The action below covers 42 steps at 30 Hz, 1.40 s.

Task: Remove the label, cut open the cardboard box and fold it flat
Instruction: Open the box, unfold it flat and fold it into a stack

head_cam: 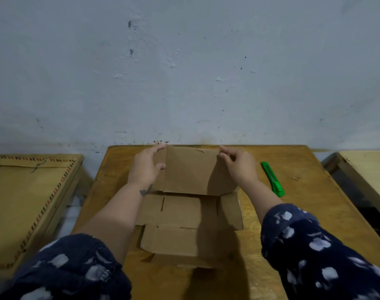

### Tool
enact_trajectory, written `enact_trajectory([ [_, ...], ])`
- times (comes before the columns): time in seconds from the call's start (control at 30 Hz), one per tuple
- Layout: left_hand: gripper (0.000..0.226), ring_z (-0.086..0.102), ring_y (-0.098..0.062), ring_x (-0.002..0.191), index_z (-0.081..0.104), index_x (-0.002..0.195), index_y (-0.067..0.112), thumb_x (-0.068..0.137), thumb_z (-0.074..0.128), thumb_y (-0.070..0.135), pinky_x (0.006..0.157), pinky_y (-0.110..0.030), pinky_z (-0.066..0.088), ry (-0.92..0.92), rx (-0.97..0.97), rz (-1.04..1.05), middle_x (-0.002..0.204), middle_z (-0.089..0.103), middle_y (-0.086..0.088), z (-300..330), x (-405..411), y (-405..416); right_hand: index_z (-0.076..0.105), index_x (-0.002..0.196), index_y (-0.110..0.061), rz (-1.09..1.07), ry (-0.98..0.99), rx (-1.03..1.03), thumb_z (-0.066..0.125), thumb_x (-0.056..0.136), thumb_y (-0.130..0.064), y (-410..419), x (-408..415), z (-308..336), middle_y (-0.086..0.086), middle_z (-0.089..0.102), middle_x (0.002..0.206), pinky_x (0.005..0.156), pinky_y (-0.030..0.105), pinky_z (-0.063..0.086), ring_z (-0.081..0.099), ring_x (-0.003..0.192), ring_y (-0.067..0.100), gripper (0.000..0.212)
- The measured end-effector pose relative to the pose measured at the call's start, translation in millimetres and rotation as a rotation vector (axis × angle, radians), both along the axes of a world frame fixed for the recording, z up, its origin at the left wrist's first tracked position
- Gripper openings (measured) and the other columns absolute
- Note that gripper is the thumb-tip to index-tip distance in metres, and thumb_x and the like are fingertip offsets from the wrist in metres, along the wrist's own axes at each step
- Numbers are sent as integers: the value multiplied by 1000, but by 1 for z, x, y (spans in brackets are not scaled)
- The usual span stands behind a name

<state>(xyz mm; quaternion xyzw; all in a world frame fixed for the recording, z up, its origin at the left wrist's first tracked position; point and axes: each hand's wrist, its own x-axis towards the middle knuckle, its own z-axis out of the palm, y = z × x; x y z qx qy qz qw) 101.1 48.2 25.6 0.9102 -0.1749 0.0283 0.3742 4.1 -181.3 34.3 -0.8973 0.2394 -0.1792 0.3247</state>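
A brown cardboard box (184,215) lies opened out on the wooden table (303,213), its panels and flaps spread toward me. The far panel stands tilted up. My left hand (146,165) grips that panel's left edge, thumb on the front. My right hand (238,164) pinches its upper right corner. No label shows on the visible cardboard. A green utility knife (272,179) lies on the table to the right of my right hand, untouched.
A blue-grey wall (184,72) rises right behind the table's far edge. A second wooden table with a striped inlay border (33,202) stands at the left across a gap. Another pale table (366,169) stands at the right.
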Motion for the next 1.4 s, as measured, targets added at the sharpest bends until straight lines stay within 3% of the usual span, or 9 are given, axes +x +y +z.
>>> enact_trajectory([
  [0.1,37,58,-14,101,62,121,28,86,68,18,87,-27,45,22,-81,-8,120,65,-3,0,-7,8,72,107,-20,-14,-24,232,61,91,-28,10,-4,8,-3,69,111,85,24,42,56,101,9,21],
  [0.27,18,64,-7,93,67,107,25,89,62,27,80,-26,51,77,-196,-31,94,69,9,2,-22,18,73,96,-20,-12,-3,366,64,88,-28,17,-25,6,-7,66,95,81,28,39,53,94,9,14],
  [0.73,14,59,-5,101,74,99,28,89,64,28,87,-17,42,126,-213,-92,106,71,6,-1,-68,44,75,97,-19,25,-107,338,67,85,-14,46,-86,-8,-5,72,97,95,31,50,63,98,7,15],
  [0.8,18,60,-6,97,74,97,23,88,62,34,80,-14,40,156,-220,-68,102,71,5,-1,-70,42,75,94,-20,50,-99,362,68,84,-13,44,-87,-7,-6,72,95,96,32,49,64,98,8,14],
  [0.93,53,64,-25,85,75,84,16,86,47,61,84,-33,49,311,-213,-51,88,73,-7,0,-70,42,73,89,-28,157,-52,331,68,84,-14,40,-94,-4,-13,69,90,93,28,49,63,96,4,16],
  [1.07,57,59,-22,103,72,92,28,88,32,68,102,-48,41,447,-62,-83,100,67,7,9,-62,37,72,91,-29,201,-25,312,68,85,-14,40,-104,-8,-13,69,92,92,27,49,63,96,3,16],
  [1.17,77,46,-27,129,60,121,37,74,26,87,111,-52,28,557,139,-143,136,54,5,13,-63,33,72,90,-30,194,-2,346,69,84,-14,45,-115,-9,-14,70,90,89,27,51,63,95,4,18],
  [1.27,74,34,-30,137,38,144,27,86,33,73,111,-48,25,696,249,-198,152,33,-5,5,-73,32,73,95,-30,190,34,367,70,83,-29,51,-131,-9,-16,70,89,83,26,53,64,98,7,13],
  [1.4,71,17,-22,145,26,149,29,89,33,67,117,-44,13,622,399,-378,159,15,4,-10,-85,40,67,118,-27,159,184,333,51,85,-60,61,-139,-17,-6,66,119,95,34,44,56,116,16,48],
])
